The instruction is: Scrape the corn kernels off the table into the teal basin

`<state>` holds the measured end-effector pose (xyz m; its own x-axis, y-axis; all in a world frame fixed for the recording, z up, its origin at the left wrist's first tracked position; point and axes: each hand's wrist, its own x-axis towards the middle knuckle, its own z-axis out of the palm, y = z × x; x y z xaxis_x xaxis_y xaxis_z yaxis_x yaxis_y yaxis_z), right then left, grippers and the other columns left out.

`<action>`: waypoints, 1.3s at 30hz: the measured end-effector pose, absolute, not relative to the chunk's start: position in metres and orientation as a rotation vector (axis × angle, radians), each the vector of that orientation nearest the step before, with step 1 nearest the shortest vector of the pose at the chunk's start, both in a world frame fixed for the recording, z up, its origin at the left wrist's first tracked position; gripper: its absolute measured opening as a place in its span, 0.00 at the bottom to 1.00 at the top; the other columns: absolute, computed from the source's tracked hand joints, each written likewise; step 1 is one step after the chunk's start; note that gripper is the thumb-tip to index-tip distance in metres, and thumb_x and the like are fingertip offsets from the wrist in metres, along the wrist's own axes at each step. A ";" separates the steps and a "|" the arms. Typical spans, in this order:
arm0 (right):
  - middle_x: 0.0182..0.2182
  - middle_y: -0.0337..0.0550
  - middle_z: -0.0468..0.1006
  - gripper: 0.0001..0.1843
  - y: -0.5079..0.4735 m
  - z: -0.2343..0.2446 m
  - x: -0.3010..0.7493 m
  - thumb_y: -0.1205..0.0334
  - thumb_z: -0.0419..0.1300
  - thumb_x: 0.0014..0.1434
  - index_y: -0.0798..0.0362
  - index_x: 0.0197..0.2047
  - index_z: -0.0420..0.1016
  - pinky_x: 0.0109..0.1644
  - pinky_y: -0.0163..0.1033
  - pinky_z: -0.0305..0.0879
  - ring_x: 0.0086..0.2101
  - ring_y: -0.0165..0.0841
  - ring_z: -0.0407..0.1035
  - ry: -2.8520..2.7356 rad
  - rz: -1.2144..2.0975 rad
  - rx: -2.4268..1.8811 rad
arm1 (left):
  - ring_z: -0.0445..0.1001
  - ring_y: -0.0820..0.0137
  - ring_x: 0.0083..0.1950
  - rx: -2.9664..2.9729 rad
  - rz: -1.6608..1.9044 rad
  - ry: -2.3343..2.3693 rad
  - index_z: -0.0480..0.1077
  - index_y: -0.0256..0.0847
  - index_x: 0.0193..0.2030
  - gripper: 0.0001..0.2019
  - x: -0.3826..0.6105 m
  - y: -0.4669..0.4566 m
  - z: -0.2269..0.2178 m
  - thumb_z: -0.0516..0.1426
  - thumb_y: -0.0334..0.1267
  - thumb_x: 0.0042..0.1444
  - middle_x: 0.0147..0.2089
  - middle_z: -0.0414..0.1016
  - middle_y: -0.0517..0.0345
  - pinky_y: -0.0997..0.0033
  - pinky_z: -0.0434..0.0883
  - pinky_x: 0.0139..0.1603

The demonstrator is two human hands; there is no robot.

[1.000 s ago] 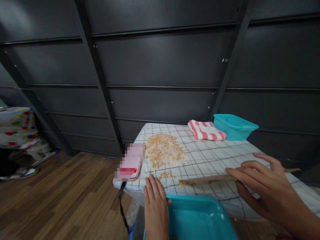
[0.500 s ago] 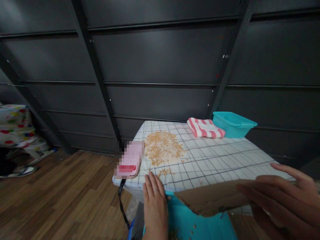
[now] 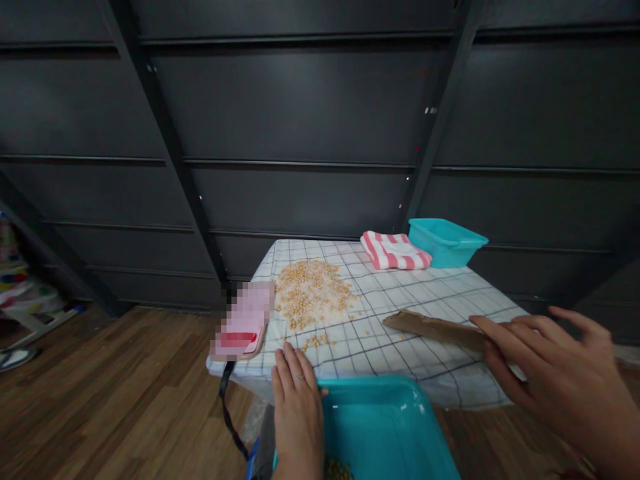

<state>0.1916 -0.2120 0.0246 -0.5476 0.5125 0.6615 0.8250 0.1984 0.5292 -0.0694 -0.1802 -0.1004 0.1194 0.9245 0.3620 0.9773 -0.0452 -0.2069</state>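
My left hand (image 3: 299,407) lies with its fingers stretched out at the front edge of the cloth, over the left rim of a teal plastic basin (image 3: 385,390). Its thumb is mostly hidden. Small dark green beans (image 3: 337,470) show at the bottom of the basin, partly cut off by the frame. My right hand (image 3: 545,357) grips a flat strip of brown cardboard (image 3: 435,329) between thumb and fingers, tilted over the cloth's front right part. A spread pile of yellow soybeans and white grains (image 3: 313,293) lies beyond my left hand, with several loose beans (image 3: 316,341) nearer.
A checked white cloth (image 3: 400,293) covers the table. A pink phone (image 3: 245,317) lies at its left edge, with a black strap (image 3: 225,403) hanging down. Behind stand a folded red-and-white striped towel (image 3: 395,251) and another teal basin (image 3: 447,243). A dark panelled wall (image 3: 300,113) rises behind.
My right hand has lifted the cardboard strip away from above the basin, forward over the cloth, uncovering the basin's inside. My left hand stays at the rim. The view has shifted slightly right.
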 end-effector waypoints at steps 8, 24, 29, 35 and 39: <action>0.26 0.40 0.74 0.12 -0.214 0.015 0.160 0.72 0.47 0.59 0.54 0.43 0.67 0.48 0.55 0.54 0.29 0.35 0.65 -2.153 -1.025 -1.231 | 0.64 0.45 0.59 -1.993 -0.087 -1.843 0.66 0.23 0.54 0.23 -0.065 -0.182 -0.089 0.56 0.30 0.51 0.59 0.63 0.26 0.49 0.69 0.54; 0.28 0.42 0.75 0.11 -0.232 0.026 0.153 0.70 0.51 0.59 0.53 0.44 0.69 0.50 0.55 0.56 0.31 0.36 0.66 -2.112 -0.907 -1.074 | 0.65 0.47 0.59 -1.942 0.059 -1.773 0.66 0.26 0.55 0.23 -0.066 -0.181 -0.090 0.56 0.33 0.51 0.59 0.64 0.31 0.53 0.70 0.54; 0.25 0.42 0.75 0.11 -0.223 0.027 0.165 0.67 0.46 0.62 0.53 0.42 0.68 0.46 0.55 0.56 0.28 0.38 0.66 -2.087 -1.093 -1.292 | 0.65 0.47 0.59 -1.981 0.115 -1.818 0.65 0.24 0.55 0.24 -0.065 -0.182 -0.080 0.57 0.35 0.52 0.59 0.63 0.28 0.54 0.70 0.54; 0.26 0.42 0.75 0.11 -0.228 0.017 0.157 0.68 0.46 0.62 0.54 0.42 0.68 0.46 0.55 0.56 0.29 0.37 0.66 -2.157 -1.017 -1.214 | 0.62 0.45 0.60 -2.016 0.061 -1.864 0.63 0.22 0.56 0.24 -0.064 -0.182 -0.083 0.56 0.33 0.52 0.60 0.60 0.25 0.51 0.68 0.56; 0.26 0.42 0.76 0.11 -0.235 0.019 0.144 0.71 0.49 0.60 0.55 0.44 0.68 0.49 0.55 0.56 0.31 0.35 0.67 -2.160 -0.881 -1.089 | 0.62 0.45 0.60 -2.027 0.021 -1.851 0.63 0.21 0.56 0.24 -0.066 -0.180 -0.088 0.54 0.30 0.52 0.60 0.61 0.25 0.49 0.68 0.55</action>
